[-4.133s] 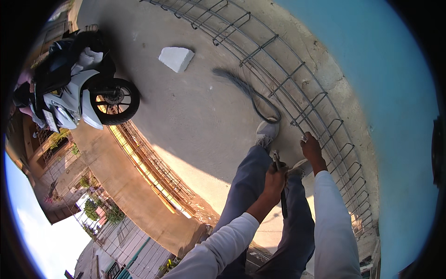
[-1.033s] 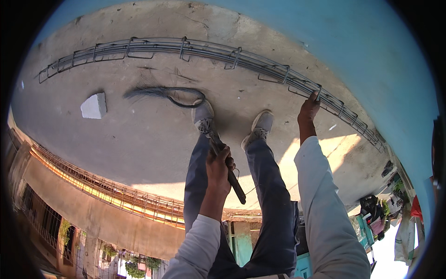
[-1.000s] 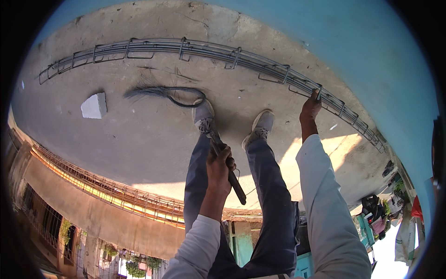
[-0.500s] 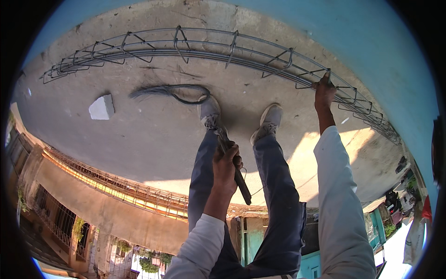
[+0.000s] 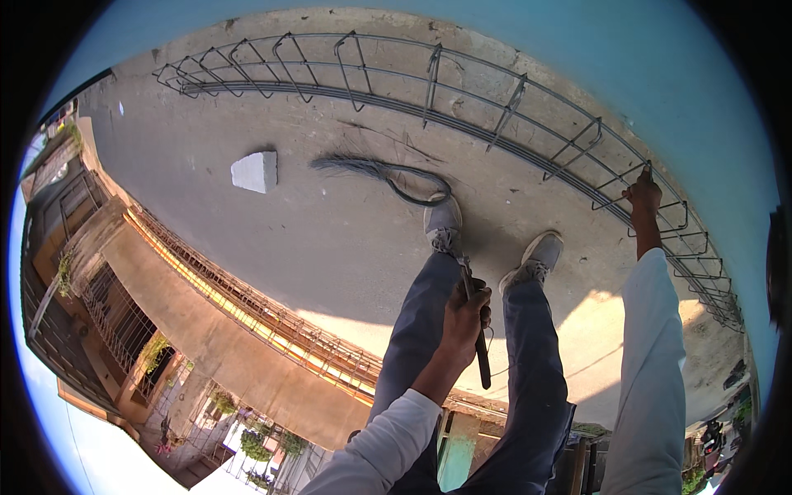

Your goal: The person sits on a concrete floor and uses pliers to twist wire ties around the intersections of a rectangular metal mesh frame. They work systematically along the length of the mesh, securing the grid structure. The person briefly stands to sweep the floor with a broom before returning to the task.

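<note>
A long rebar cage (image 5: pixel 498 120) of grey bars and rectangular stirrups lies across the concrete floor ahead of me. At its right part, my right hand (image 5: pixel 643 195) is closed around the bar on the cage's far side, beside a stirrup. My left hand (image 5: pixel 464 318) grips a long, dark hand tool (image 5: pixel 483 361) in front of my legs. The tool's exact kind is partly hidden by the fingers. A thin wire shows beside it. Near my left shoe (image 5: pixel 443 216), a looped bundle of tie wire (image 5: pixel 404 179) rests on the floor, touching the toe.
A pale, block-shaped piece (image 5: pixel 255 172) sits on the concrete floor (image 5: pixel 223 223) to the left. Beyond the cage rises a blue wall (image 5: pixel 660 74). Behind me runs a ledge (image 5: pixel 247 305) with more rebar along it, and houses stand past that.
The cage has tipped under my right hand, so its stirrups look wider. My view has swung, shifting the floor items to the right. My left hand still holds the tool.
</note>
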The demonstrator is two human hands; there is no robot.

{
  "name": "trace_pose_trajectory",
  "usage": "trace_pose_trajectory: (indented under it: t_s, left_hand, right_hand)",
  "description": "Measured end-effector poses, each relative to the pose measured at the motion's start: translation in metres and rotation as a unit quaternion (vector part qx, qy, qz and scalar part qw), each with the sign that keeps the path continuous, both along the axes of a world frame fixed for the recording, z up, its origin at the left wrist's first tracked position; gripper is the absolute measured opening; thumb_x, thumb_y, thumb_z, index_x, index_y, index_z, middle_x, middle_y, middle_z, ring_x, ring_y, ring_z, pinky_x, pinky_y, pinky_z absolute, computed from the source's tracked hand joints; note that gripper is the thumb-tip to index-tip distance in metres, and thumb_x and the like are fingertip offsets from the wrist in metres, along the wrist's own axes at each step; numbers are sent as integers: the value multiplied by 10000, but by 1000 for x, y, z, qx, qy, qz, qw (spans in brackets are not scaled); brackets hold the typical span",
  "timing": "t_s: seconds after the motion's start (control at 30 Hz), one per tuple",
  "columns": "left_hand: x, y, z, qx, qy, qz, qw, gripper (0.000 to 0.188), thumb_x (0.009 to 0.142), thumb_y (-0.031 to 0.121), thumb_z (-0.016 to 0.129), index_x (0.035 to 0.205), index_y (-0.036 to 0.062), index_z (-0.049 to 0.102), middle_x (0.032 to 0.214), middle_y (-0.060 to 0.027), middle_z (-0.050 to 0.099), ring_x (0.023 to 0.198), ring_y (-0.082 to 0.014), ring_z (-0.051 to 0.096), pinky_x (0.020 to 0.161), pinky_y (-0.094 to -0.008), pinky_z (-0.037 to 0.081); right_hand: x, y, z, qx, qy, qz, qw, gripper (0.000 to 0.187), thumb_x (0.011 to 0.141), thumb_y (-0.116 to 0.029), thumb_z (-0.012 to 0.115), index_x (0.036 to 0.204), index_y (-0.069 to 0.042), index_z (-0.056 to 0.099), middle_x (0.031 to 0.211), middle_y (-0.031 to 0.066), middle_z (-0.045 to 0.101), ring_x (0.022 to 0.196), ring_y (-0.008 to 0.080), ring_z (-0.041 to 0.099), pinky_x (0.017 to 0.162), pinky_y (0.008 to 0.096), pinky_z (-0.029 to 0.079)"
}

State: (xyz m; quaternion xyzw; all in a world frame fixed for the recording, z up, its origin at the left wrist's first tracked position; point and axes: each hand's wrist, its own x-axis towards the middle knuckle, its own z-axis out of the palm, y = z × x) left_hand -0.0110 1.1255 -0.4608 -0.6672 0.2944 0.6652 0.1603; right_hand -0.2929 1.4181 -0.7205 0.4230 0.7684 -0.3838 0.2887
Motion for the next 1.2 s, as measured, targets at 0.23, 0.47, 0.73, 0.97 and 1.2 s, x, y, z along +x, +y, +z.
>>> trace_pose_trajectory:
  t_s: [0.23,0.47,0.73,0.97,1.2]
  left_hand:
    - [-9,10,-7,38,-1,-19,999,136,935,108,624,1040,107,537,768,14,501,603,-75,479,556,-246,399]
    - [-2,-1,-4,26,3,-21,999,126,939,101,620,1034,106,537,764,15,495,596,-74,476,548,-250,392]
    - [-1,-4,-5,40,-1,-15,999,134,926,82,625,1031,107,546,761,17,494,592,-77,478,549,-253,385]
    - [-7,-12,17,31,8,19,999,107,969,86,603,1062,113,556,798,23,519,624,-81,481,572,-256,392]
    - [-15,-1,8,53,15,-15,998,136,974,94,598,1102,102,553,840,-3,530,659,-92,490,591,-269,398]
  right_hand:
    - [-6,75,-34,23,97,120,988,461,1021,-503,517,1161,-64,536,735,51,583,659,154,557,680,320,466]
    - [36,37,-21,-4,129,92,987,484,1012,-534,455,1123,-69,536,708,44,594,715,197,631,668,367,513]
    - [50,32,-10,408,31,539,736,728,788,-348,836,1284,21,451,945,160,669,821,215,718,645,306,619]
    - [86,-27,-51,351,31,577,736,489,956,-172,581,1393,33,499,985,65,690,904,192,665,667,326,522]
    - [52,16,-88,238,31,450,860,255,1031,-211,491,1174,-46,621,1096,203,683,1085,357,678,820,428,567]
